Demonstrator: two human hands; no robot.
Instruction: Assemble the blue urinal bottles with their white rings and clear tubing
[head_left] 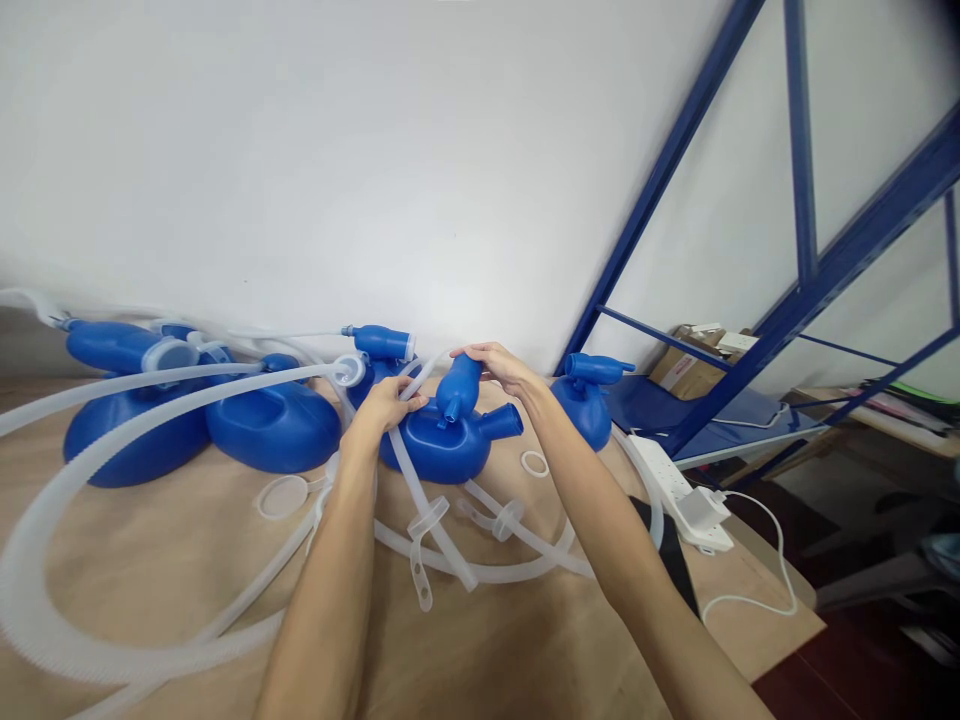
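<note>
A blue plastic urinal bottle (442,455) lies on the wooden table in front of me, with a spout pointing right. My right hand (501,366) is closed on a blue funnel-shaped piece (460,385), tilted with its narrow end down just above the bottle. At the bottle's left side my left hand (384,405) has its fingers closed around a translucent tube (409,475); part of the grip is hidden. That tube runs down to a loose end, with a strapped clear cap (429,518) on it.
More blue bottles (274,425) with hoses stand left, against the wall. A ribbed white hose (45,530) loops across the left. Near the right are another bottle (585,412), a white ring (535,463), a power strip (679,490) and a blue metal rack (675,150).
</note>
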